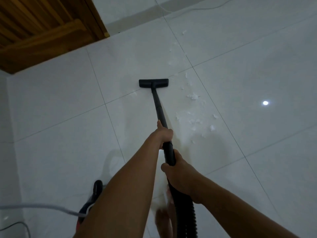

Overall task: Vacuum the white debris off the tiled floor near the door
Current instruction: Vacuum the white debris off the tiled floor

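A black vacuum wand [158,107] runs away from me to a flat black floor head [153,83] resting on the white tiled floor [60,109]. My left hand [164,134] grips the wand higher up; my right hand [178,170] grips it lower, where the ribbed black hose [186,212] begins. White debris [194,97] lies scattered in a band to the right of the head and wand, from near the wall down to beside my hands. The wooden door [42,28] fills the upper left.
The vacuum body [92,201], partly hidden by my left arm, sits at the lower left with a grey cord [42,207] trailing left. A thin white cable [197,9] runs along the far wall. A lamp's reflection [265,103] shines on the tiles at right.
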Demonstrator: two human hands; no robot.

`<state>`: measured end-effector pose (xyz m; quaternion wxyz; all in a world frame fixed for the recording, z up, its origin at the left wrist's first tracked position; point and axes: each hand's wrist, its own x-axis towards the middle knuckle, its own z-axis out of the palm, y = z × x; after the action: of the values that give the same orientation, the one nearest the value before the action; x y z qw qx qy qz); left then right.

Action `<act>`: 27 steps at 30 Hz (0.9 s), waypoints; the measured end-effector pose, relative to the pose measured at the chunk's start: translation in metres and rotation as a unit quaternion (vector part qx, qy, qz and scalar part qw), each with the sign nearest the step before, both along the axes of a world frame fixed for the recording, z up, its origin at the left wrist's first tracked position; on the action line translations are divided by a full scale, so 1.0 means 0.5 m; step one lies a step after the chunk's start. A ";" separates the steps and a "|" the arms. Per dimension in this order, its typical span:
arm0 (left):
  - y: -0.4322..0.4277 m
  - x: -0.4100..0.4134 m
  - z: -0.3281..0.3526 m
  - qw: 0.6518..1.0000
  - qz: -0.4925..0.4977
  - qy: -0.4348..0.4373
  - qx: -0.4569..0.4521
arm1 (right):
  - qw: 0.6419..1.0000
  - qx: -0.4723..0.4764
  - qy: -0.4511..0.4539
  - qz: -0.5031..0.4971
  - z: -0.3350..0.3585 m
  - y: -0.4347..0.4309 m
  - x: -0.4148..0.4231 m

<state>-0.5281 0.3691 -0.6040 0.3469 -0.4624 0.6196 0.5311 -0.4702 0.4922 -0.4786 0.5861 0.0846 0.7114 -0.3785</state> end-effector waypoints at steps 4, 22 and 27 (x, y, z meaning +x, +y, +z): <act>0.036 0.083 -0.005 1.000 0.001 0.001 0.000 | 1.000 -0.005 0.016 0.000 -0.009 0.042 0.087; 0.223 0.511 -0.010 1.000 -0.007 0.000 0.004 | 0.999 0.013 0.029 -0.017 -0.010 0.219 0.529; 0.275 0.603 0.011 1.000 -0.019 0.005 0.004 | 0.999 0.001 0.025 -0.033 0.013 0.270 0.621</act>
<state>-0.2268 0.5065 -0.5986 0.3555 -0.4466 0.6280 0.5289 -0.1596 0.6273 -0.4720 0.5551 0.0992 0.7232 -0.3987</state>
